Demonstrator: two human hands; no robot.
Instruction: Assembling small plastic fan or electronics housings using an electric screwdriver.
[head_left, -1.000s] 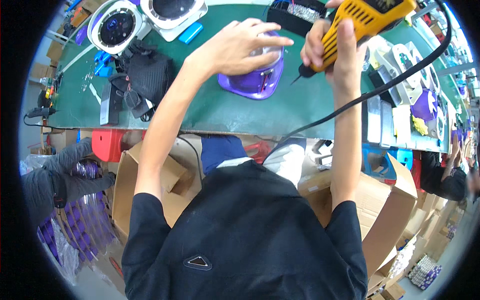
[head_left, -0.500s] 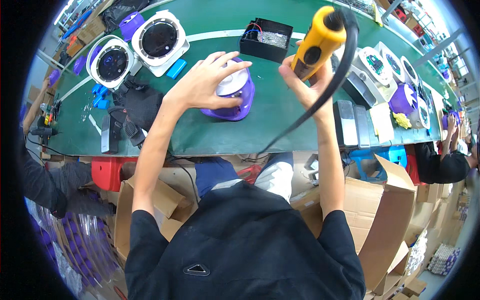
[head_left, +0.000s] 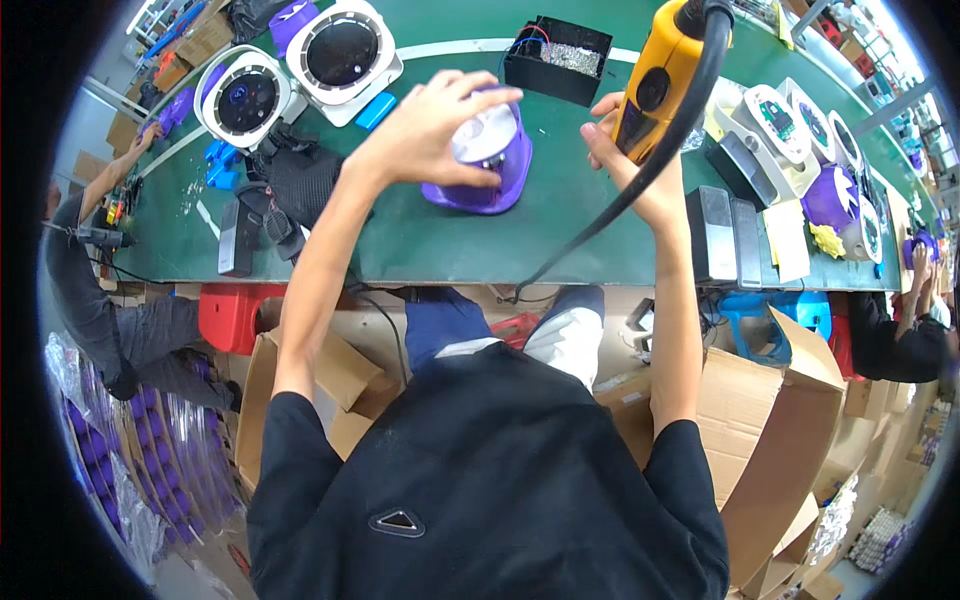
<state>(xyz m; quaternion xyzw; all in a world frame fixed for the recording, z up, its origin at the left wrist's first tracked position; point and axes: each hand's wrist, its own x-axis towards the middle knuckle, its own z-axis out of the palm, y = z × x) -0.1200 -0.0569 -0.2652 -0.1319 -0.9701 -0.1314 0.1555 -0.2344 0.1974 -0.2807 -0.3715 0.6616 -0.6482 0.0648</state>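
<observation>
My left hand (head_left: 428, 135) is curled over a purple plastic housing (head_left: 512, 172) on the green bench. Its fingers reach across the top and its thumb lies along the near side. A white round part (head_left: 484, 138) sits inside the housing, partly hidden by the fingers. My right hand (head_left: 645, 180) holds a yellow electric screwdriver (head_left: 662, 85) with a black button and a thick black cord (head_left: 640, 200). The tool is raised to the right of the housing, and its working tip cannot be seen.
A black box (head_left: 560, 62) with small screws stands beyond my hands. White round-fronted units (head_left: 342, 55) sit at the back left, with similar ones (head_left: 775, 115) at the right. A black glove (head_left: 300, 175) lies left. Open cartons (head_left: 770, 440) stand below the bench. Co-workers flank me.
The whole view has shifted, so the bench sits slightly higher and further right. My left hand stays on the housing. The right-hand fingers have shifted a little on the screwdriver.
</observation>
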